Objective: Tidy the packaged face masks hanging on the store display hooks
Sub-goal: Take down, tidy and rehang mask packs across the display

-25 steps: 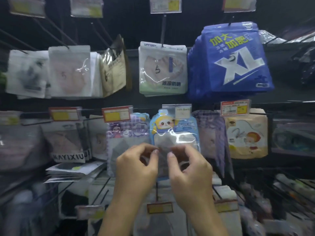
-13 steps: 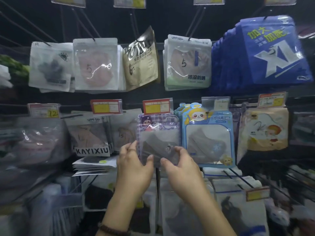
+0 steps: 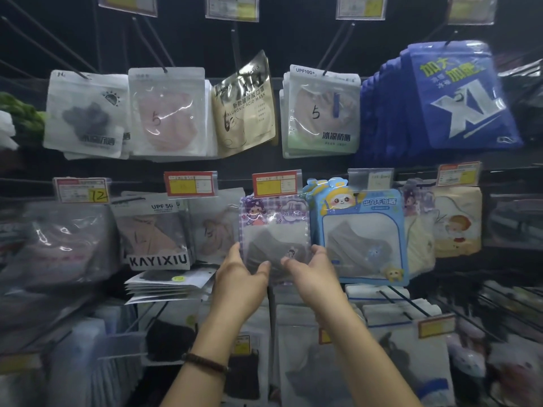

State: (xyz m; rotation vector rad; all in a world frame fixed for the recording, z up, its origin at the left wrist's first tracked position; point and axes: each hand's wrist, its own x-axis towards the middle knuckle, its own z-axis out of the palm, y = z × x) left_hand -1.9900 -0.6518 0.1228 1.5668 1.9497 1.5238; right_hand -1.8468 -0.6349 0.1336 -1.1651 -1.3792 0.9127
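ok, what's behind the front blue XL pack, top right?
More blue packs are stacked behind it, with only their left edges showing. The XL pack covers their fronts, so the count is unknown.

Price labels on a matte black shop display wall (image 3: 293,33).

Along the top edge runs a row of pale paper labels with yellow patches in clear plastic sleeves (image 3: 232,7). In the middle row, a red-bordered label with a handwritten "12" on yellow (image 3: 80,190) sits at the left. Two red-and-yellow labels follow, one left of centre (image 3: 190,183) and one at centre (image 3: 276,183). Next come a clear-sleeved white label (image 3: 370,177) and a red-and-yellow label at far right (image 3: 458,173). Lower right, an orange-and-yellow label (image 3: 436,326) is blurred. At the far left edge, a fuzzy green object (image 3: 20,113) lies beside a white object (image 3: 6,130); neither is identifiable.
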